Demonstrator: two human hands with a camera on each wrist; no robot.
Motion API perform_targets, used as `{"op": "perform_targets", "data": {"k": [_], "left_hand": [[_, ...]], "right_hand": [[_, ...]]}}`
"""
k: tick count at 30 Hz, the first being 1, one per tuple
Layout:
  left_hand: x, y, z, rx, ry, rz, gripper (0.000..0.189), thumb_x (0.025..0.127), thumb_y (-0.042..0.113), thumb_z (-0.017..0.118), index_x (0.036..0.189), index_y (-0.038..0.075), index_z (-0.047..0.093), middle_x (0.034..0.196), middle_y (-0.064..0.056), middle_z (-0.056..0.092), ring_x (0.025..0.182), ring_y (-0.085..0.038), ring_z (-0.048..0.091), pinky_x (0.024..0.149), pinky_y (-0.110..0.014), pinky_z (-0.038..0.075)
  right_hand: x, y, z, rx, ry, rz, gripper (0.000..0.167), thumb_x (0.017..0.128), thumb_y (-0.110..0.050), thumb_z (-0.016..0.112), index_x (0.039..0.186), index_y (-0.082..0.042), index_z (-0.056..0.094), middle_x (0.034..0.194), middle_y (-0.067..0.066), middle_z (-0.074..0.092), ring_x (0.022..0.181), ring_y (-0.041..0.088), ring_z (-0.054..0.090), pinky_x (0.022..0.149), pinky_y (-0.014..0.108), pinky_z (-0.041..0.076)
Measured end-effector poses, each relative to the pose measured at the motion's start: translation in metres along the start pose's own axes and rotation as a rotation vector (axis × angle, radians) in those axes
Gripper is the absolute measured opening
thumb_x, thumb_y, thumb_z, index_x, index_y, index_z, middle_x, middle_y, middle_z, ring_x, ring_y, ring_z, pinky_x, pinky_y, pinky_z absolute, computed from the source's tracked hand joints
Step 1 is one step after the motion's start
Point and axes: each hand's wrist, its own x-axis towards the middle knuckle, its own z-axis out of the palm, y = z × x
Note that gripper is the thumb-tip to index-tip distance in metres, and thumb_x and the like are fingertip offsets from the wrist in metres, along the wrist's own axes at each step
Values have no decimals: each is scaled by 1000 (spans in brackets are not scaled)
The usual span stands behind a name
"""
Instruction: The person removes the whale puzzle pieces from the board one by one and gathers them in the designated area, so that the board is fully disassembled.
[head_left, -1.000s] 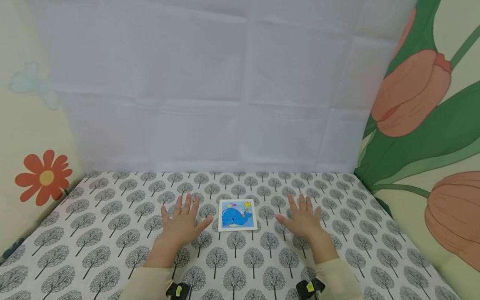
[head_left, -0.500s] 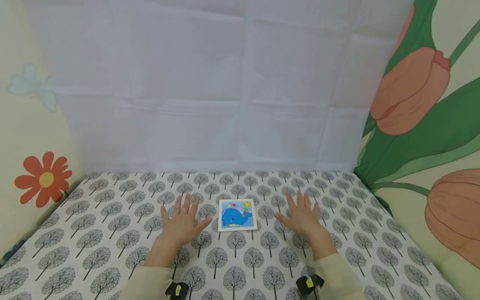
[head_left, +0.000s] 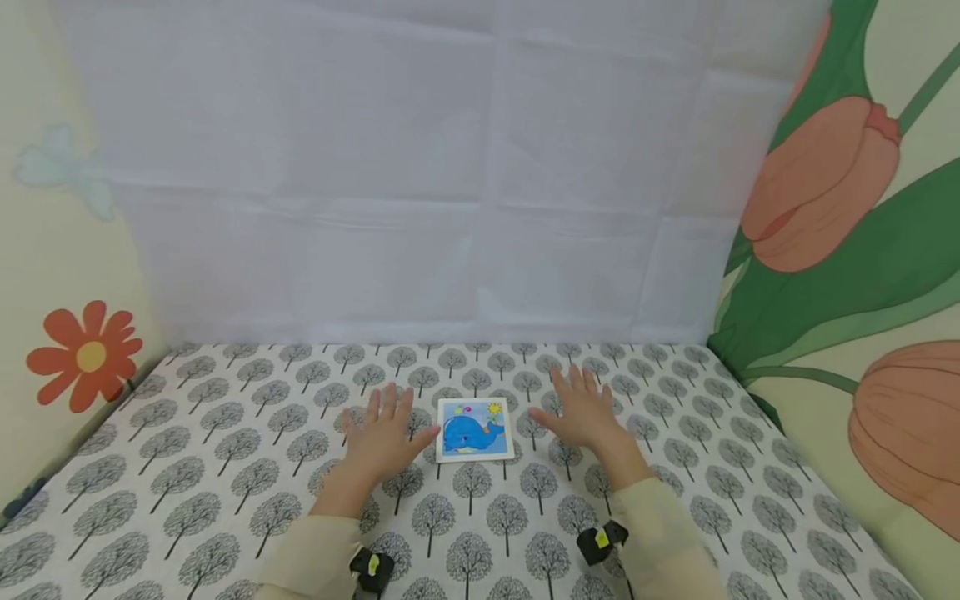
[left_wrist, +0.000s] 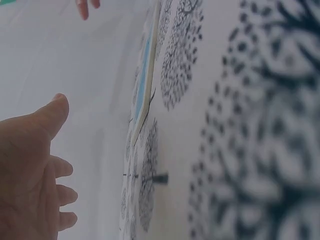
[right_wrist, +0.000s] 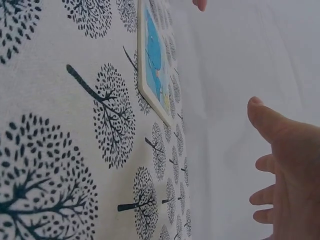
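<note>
A square picture puzzle (head_left: 474,430) with a white frame lies flat on the tree-print tablecloth, showing a blue whale, a yellow sun and a light blue background. My left hand (head_left: 381,442) is to its left, fingers spread and thumb pointing at its left edge. On the other side is my right hand (head_left: 585,412), also with spread fingers, its thumb towards the frame's right edge. Both wrist views show the hands raised above the cloth with nothing in them. In the right wrist view the framed puzzle (right_wrist: 154,62) appears edge-on beyond the cloth's trees.
The tablecloth (head_left: 468,508) is white with a dark tree print. Behind the table hangs a creased white sheet (head_left: 420,183). Painted walls with flowers stand at both sides. Each sleeve carries a black wrist device (head_left: 602,542).
Both hands have moved inward towards the picture puzzle, the right one also a little farther forward. The puzzle has stayed in place.
</note>
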Motion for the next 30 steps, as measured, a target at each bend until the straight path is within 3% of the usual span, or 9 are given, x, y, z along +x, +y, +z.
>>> {"op": "perform_targets", "data": {"k": [8, 14, 20, 26, 30], "left_hand": [[13, 11, 9, -20, -39, -4, 79, 84, 58, 34, 139, 5, 13, 141, -19, 1, 125, -38, -5, 89, -62, -8], [20, 19, 14, -21, -9, 15, 78, 84, 57, 36, 138, 4, 19, 140, -22, 9, 125, -39, 2, 90, -62, -3], [22, 23, 19, -99, 44, 43, 77, 82, 55, 43, 136, 4, 24, 139, -22, 14, 125, -39, 8, 90, -64, 3], [24, 20, 27, -148, 94, 78, 72, 82, 48, 50, 133, 2, 31, 136, -23, 21, 123, -39, 17, 91, -62, 9], [26, 20, 35, -152, 108, 81, 67, 82, 42, 54, 130, -1, 36, 134, -23, 28, 121, -38, 24, 92, -59, 16]], "right_hand": [[12, -13, 1, -1, -40, -13, 80, 81, -60, 40, 140, -14, 11, 141, 18, 9, 127, 35, 3, 96, 54, 3], [21, -16, 13, 49, -22, -54, 75, 82, -54, 43, 138, -10, 20, 139, 20, 16, 125, 37, 12, 94, 58, 13], [29, -18, 32, 189, 63, -87, 64, 84, -42, 51, 133, -5, 33, 134, 17, 30, 121, 33, 27, 94, 51, 23], [33, -21, 51, 438, 83, -26, 62, 81, -36, 59, 130, -4, 38, 132, 14, 36, 119, 30, 32, 94, 44, 27], [36, -21, 63, 517, 128, -20, 55, 80, -32, 61, 125, -3, 45, 124, 14, 45, 113, 30, 40, 90, 43, 33]]}}
